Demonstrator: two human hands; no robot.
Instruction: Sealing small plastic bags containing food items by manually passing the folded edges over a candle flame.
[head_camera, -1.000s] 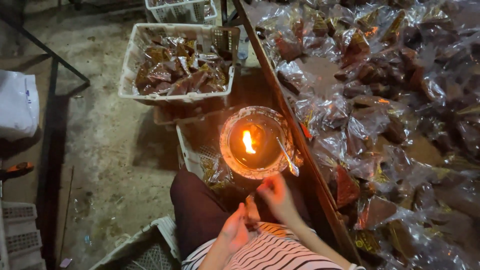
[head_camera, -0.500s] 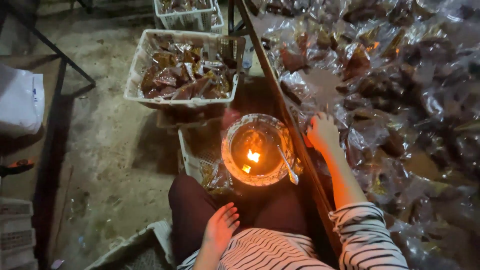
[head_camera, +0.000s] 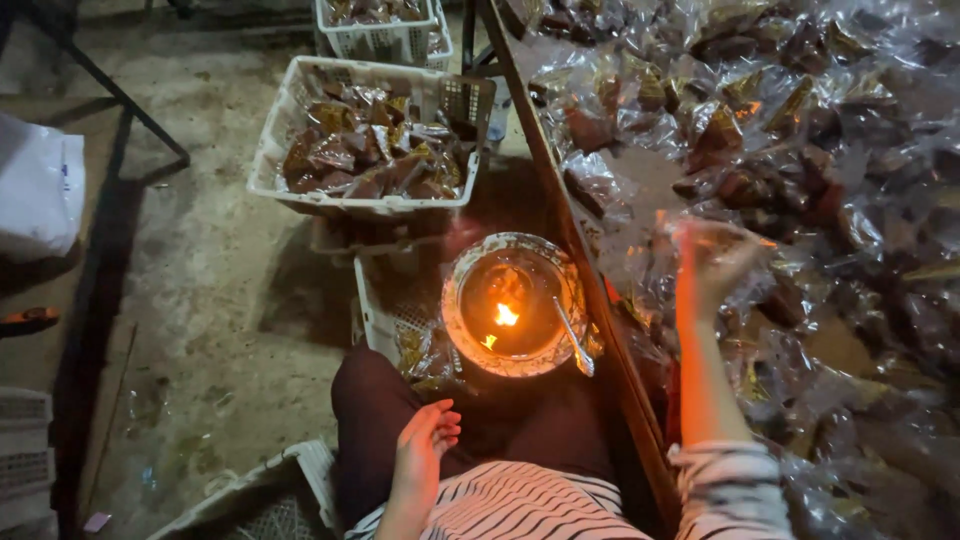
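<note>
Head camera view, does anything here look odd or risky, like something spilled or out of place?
One thing stands out: an open flame burns in a foil-lined bowl wedged against the table edge, right beside heaps of clear plastic packets. The right hand reaches into those packets; the left hand rests on the lap. Nothing looks spilled.

top: striped, thin dark lines across a white ground, seen at the picture's bottom edge
right sleeve: same stripes, loose, bunched and ending above the forearm, which is bare
left arm: bare as far as it shows; no sleeve end in view
trousers: dark, plain, over the lap and thigh
left hand (head_camera: 425, 445): bare, no glove, no ring or watch showing
right hand (head_camera: 712, 262): bare, blurred; fingers too smeared to tell detail
light: warm orange glow falls on the right forearm
</note>
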